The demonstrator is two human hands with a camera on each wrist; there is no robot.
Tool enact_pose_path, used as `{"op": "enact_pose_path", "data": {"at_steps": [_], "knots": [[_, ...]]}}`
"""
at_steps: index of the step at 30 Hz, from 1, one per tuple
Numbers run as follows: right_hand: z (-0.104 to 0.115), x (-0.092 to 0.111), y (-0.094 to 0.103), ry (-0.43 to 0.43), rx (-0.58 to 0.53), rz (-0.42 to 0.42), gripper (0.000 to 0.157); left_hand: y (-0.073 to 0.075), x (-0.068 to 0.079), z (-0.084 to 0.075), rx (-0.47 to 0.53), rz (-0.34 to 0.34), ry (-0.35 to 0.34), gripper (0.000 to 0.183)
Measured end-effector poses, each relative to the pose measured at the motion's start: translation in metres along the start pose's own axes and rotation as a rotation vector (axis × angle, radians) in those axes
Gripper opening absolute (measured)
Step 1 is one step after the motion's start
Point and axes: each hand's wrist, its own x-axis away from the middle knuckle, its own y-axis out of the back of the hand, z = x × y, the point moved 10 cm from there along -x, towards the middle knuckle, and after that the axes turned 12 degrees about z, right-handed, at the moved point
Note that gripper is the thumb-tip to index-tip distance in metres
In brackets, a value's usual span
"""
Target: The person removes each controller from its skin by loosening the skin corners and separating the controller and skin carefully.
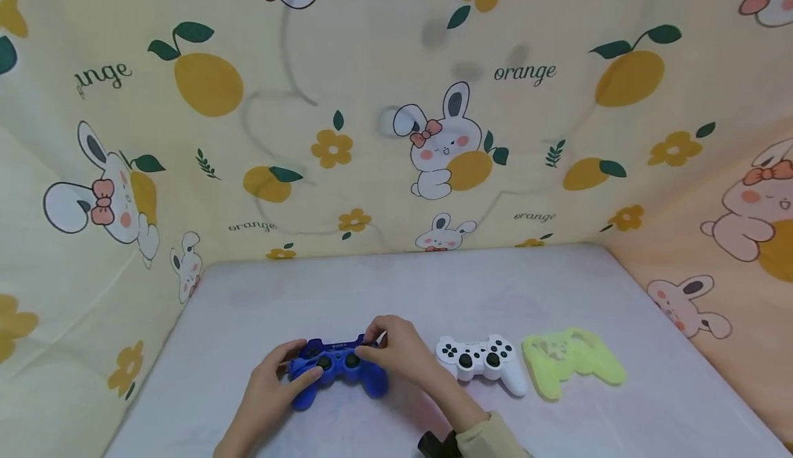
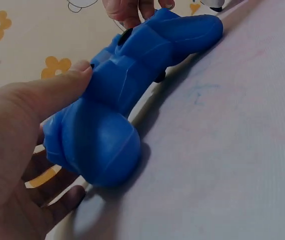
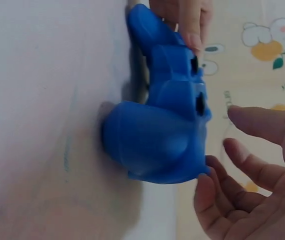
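A dark blue game controller lies low over the table, with a brighter blue soft cover round its grips and lower face; its top edge shows bare in the head view. My left hand holds the left end, thumb on the face and fingers at the far side and beneath. At the upper right corner is my right hand, bent fingers touching the edge. In the right wrist view that hand's thumb stands apart from the blue cover, while one fingertip meets its corner.
Right of the hands lies a white game controller, partly behind the right forearm. Beside it is a yellow-green soft controller cover, lying flat. A pale cloth covers the table. Patterned curtains stand behind and at both sides.
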Motion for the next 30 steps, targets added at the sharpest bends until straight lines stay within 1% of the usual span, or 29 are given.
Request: {"op": "enact_pose_path", "data": {"at_steps": [4,8,11,14,18,23,26,30], "knots": [[0.005,-0.006,-0.003,0.044,-0.007,0.000,0.016,0.002,0.002,0.001,0.013,-0.028,-0.043,0.067],[0.009,-0.013,-0.007,0.076,0.010,0.020,0.013,0.000,0.002,0.002,0.008,-0.041,-0.088,0.067],[0.010,-0.016,-0.011,0.074,0.009,0.041,0.011,-0.002,0.003,0.001,-0.007,-0.047,-0.127,0.069],[0.008,-0.018,-0.016,0.061,0.013,0.056,0.009,-0.002,0.003,-0.001,-0.028,-0.055,-0.152,0.070],[0.008,-0.020,-0.020,0.065,0.020,0.061,0.008,-0.001,0.003,-0.001,-0.050,-0.063,-0.156,0.072],[0.006,-0.019,-0.023,0.072,-0.019,0.052,0.007,-0.002,0.003,-0.002,-0.055,-0.056,-0.160,0.075],[0.002,-0.015,-0.024,0.074,-0.052,0.025,0.005,-0.003,0.003,-0.003,-0.061,-0.061,-0.155,0.070],[-0.003,-0.010,-0.021,0.072,-0.080,-0.045,0.005,-0.005,0.003,-0.004,-0.072,-0.071,-0.143,0.066]]}}
